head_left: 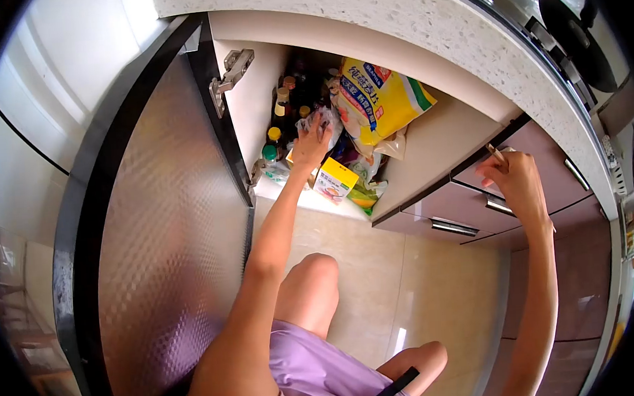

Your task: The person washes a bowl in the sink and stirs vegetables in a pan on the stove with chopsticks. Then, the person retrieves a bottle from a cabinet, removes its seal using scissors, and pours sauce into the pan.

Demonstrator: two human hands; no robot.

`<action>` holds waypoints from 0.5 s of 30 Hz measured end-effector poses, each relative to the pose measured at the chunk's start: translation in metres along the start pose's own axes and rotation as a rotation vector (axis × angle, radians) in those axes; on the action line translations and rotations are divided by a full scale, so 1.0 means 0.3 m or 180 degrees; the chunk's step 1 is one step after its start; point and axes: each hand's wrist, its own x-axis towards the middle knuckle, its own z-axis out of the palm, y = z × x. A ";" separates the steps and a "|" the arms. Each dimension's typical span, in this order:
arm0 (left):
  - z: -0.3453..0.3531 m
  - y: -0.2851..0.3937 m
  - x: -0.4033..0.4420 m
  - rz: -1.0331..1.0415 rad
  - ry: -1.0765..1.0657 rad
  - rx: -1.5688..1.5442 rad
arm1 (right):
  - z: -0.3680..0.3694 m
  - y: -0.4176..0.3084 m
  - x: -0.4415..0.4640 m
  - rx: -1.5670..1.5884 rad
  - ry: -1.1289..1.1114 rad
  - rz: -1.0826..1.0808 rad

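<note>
Inside the open lower cabinet, my left hand [311, 146] has its fingers curled on a crumpled clear plastic bag [333, 123]. Just below that hand stands a yellow-and-white box [335, 180]. Dark bottles [280, 112] crowd the cabinet's left side, one with a yellow cap [274, 134] and another with a green cap [269, 152]. A large yellow food bag [387, 99] leans to the right of the hand. Outside, by the drawer fronts, my right hand [517, 182] is closed around a short, thin, brownish stick-like thing [497, 155], its kind unclear.
The black-framed cabinet door [166, 229] swings out on the left. Drawers with metal handles [454, 227] line the right side. Overhead runs a speckled stone countertop [363, 3], with a dark pan [576, 37] at the upper right. Tiled floor [365, 268] lies below.
</note>
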 end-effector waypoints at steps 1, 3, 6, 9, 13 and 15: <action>-0.008 -0.012 0.001 -0.0007 0.0015 -0.0005 | -0.003 -0.008 -0.001 -0.0013 -0.0018 0.0074; -0.034 -0.045 0.008 0.0232 -0.0150 -0.0465 | 0.000 0.001 0.000 0.0002 -0.0019 -0.0009; -0.011 -0.121 -0.011 0.0530 -0.0133 -0.0334 | -0.003 -0.005 -0.004 0.0029 -0.0045 -0.0063; -0.006 -0.130 -0.065 0.0741 0.0300 -0.0218 | -0.001 0.003 0.002 0.0051 -0.0057 -0.0060; -0.017 -0.117 -0.121 0.0625 0.0313 -0.0347 | -0.003 -0.017 -0.002 0.0153 -0.0059 0.0009; -0.018 -0.105 -0.149 0.0882 0.1212 0.0418 | -0.005 -0.010 0.001 0.0113 -0.0078 -0.0007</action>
